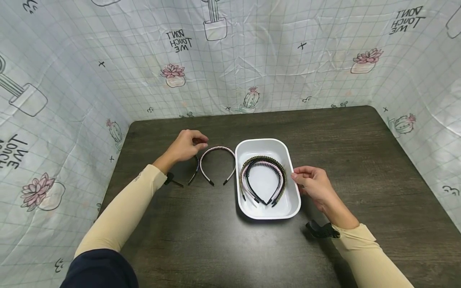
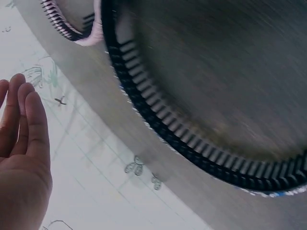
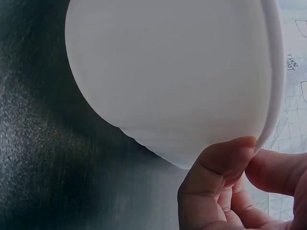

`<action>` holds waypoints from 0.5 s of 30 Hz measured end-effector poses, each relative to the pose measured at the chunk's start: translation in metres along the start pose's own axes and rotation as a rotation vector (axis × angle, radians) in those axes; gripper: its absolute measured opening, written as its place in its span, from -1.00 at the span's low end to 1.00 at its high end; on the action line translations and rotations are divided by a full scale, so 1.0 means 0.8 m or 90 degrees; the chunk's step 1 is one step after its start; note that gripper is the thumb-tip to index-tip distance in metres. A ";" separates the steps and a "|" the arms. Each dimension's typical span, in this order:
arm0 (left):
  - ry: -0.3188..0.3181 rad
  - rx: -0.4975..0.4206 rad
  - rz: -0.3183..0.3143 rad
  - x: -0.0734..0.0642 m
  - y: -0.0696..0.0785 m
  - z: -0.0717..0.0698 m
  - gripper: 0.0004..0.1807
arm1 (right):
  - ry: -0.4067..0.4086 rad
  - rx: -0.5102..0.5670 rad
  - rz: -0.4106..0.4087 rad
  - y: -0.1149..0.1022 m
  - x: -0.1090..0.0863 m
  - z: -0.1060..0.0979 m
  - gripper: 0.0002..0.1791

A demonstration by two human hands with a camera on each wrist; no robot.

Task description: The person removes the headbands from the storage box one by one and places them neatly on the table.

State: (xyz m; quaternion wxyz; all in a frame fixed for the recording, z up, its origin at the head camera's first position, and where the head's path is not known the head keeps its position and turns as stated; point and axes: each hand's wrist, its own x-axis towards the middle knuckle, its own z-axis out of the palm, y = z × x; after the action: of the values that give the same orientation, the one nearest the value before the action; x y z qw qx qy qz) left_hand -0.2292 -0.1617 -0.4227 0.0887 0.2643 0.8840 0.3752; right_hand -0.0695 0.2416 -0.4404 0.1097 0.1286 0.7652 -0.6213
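My left hand [image 1: 185, 145] hovers over the far left of the table. In the left wrist view its fingers [image 2: 36, 122] look straight and hold nothing. Close to it lies a dark headband [image 2: 139, 108] with a toothed inner edge and a beaded outer side; the hand and arm partly hide it in the head view. Just right of that, a pale pink headband [image 1: 219, 147] rests with its tips toward me. My right hand [image 1: 315, 188] pinches the right rim of a white plastic bin [image 1: 266, 143]. Inside the bin, several headbands [image 1: 264, 162], dark, gold-toned and pink, lie overlapped.
The dark wood-grain table [image 1: 201, 240] reaches to a printed cloth [image 1: 266, 60] hung behind it and along both sides. A black strap [image 1: 322, 230] is on my right wrist. The pink headband's right leg lies close beside the bin's left wall.
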 end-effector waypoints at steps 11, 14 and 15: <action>0.005 -0.014 0.049 0.020 0.036 0.015 -0.75 | -0.001 0.001 0.002 0.000 -0.001 -0.001 -0.58; 0.004 -0.014 0.061 0.027 0.045 0.019 -0.76 | -0.002 0.001 0.004 -0.001 -0.001 -0.001 -0.58; 0.005 -0.013 0.064 0.029 0.048 0.020 -0.76 | -0.002 0.001 0.005 -0.001 -0.001 0.000 -0.58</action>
State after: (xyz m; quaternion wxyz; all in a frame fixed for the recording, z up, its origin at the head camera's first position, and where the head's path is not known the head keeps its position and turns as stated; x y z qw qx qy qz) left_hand -0.2279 -0.1169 -0.4056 0.0691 0.3062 0.8661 0.3889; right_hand -0.0691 0.2418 -0.4394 0.1135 0.1305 0.7641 -0.6215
